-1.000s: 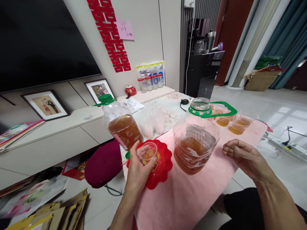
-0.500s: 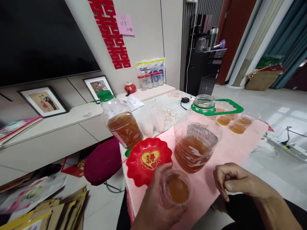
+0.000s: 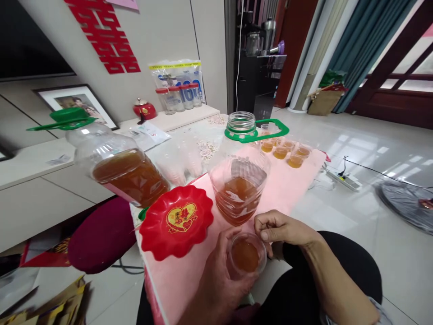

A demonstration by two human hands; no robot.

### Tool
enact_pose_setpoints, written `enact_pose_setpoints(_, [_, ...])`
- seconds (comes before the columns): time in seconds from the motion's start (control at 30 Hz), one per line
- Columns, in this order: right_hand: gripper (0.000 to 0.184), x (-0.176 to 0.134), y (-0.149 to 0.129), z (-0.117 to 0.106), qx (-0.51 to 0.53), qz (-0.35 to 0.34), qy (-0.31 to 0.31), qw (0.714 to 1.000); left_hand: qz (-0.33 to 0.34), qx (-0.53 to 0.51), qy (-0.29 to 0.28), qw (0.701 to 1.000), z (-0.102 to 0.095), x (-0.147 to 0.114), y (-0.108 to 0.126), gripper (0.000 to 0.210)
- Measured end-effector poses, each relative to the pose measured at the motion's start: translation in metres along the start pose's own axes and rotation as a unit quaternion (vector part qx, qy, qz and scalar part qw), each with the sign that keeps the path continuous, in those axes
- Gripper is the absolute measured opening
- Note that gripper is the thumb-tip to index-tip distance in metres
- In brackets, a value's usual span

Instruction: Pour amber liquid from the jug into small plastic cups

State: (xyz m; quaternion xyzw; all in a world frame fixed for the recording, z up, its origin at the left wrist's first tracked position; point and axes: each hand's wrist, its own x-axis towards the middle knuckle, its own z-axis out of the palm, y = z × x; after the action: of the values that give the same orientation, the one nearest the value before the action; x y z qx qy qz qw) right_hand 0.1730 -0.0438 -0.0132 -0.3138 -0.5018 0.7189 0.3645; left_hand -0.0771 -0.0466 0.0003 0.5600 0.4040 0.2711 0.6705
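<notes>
My left hand (image 3: 219, 275) wraps round a clear plastic cup (image 3: 246, 255) of amber liquid, low over the near edge of the pink-covered table. Close against the cup's right rim is my right hand (image 3: 282, 230), its fingers curled in and thumb bent; I see nothing in it, and whether it touches the rim I cannot tell. Just beyond stands an open clear jug (image 3: 238, 194) with a green handle ring (image 3: 270, 130), partly filled with amber liquid. A red scalloped plate (image 3: 177, 221) lies to the left of the cup.
A second jug (image 3: 126, 174) with a green cap stands at the left. Stacked clear cups (image 3: 179, 162) are behind the plate. Several filled cups (image 3: 280, 152) stand at the far right of the table. A maroon stool (image 3: 101, 237) is to the left.
My right hand has come in from the right to the cup's rim. The view has turned right, bringing more filled cups into sight. My left hand keeps hold of the cup.
</notes>
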Motion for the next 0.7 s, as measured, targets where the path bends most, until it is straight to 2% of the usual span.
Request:
enact_pose_setpoints(0.13, [0.035, -0.004, -0.002, 0.001, -0.002, -0.011, 0.010, 1.000, 0.008, 0.028, -0.011, 1.000, 0.003, 0.004, -0.009, 0.071])
enact_pose_setpoints(0.43, [0.032, -0.012, 0.000, 0.000, 0.011, -0.009, 0.062, 0.998, 0.017, 0.022, -0.005, 1.000, 0.021, 0.007, 0.011, 0.062])
enact_pose_setpoints(0.6, [0.034, -0.018, 0.002, -0.003, 0.017, -0.005, 0.079, 0.997, 0.023, 0.011, -0.022, 0.999, 0.027, 0.015, 0.006, 0.072])
enact_pose_setpoints(0.7, [0.034, -0.025, 0.003, -0.009, 0.015, -0.013, 0.084, 0.996, 0.040, 0.020, -0.061, 0.997, 0.026, 0.022, -0.006, 0.085])
